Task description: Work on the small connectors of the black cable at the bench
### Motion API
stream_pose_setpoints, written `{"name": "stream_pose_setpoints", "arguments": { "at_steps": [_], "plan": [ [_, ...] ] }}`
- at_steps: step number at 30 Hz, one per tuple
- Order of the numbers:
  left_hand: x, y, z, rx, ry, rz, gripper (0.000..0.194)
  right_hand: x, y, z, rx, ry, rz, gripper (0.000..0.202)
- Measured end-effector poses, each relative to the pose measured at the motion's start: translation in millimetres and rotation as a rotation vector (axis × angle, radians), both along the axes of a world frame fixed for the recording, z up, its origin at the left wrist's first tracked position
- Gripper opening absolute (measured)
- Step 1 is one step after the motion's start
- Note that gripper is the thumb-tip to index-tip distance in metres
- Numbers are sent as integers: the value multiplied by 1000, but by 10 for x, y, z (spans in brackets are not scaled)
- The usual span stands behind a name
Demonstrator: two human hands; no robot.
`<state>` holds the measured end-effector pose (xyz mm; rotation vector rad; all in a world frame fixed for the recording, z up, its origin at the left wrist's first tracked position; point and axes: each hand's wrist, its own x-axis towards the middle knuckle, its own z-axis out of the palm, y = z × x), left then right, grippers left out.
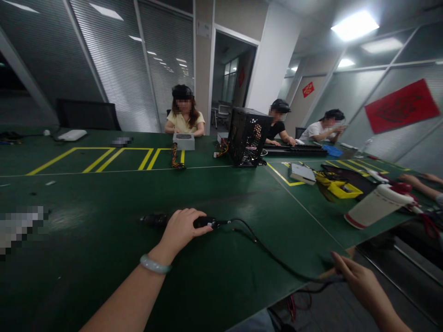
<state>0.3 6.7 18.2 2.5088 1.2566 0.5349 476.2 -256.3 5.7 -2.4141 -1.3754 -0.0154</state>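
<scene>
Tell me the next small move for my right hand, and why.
Probably, ease the black cord toward the green table with your right hand, leaving some slack. Your left hand grips the black tool, and the cord runs from it across the table's edge to your right hand, so a tug could shift the tool.

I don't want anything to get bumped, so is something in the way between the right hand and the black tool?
Nothing I can see blocks the way from the right hand to the black tool. Only the tool's cord runs between them, over the green table. The left hand lies on the tool.
</scene>
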Motion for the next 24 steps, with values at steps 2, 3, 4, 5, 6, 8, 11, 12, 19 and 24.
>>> {"name": "stream_pose_setpoints", "arguments": {
  "at_steps": [2,3,4,5,6,8,11,12,19,24],
  "plan": [
    [10,14,-2,1,7,19,57,-314,101,80,-166,304,175,57],
    [12,20,-2,-2,13,29,57,-499,173,143,-220,416,250,62],
    [10,26,-1,-9,19,40,58,-696,257,220,-270,522,339,63],
    [1,31,1,-19,26,49,59,-897,352,307,-305,599,429,63],
    [-17,38,4,-29,34,57,59,-1095,456,398,-333,644,506,62],
    [-81,55,14,-41,49,83,60,-1460,686,565,-390,600,631,49],
    [-228,97,31,-50,75,126,59,-1895,1056,700,-250,353,728,26],
    [-277,112,37,-59,85,135,58,-2017,1175,706,-202,308,719,24],
    [-411,168,65,-75,111,162,55,-2654,1714,495,-301,89,667,28],
    [-396,149,90,-62,101,143,55,-2690,1853,415,-407,143,740,16]
  ]
}}
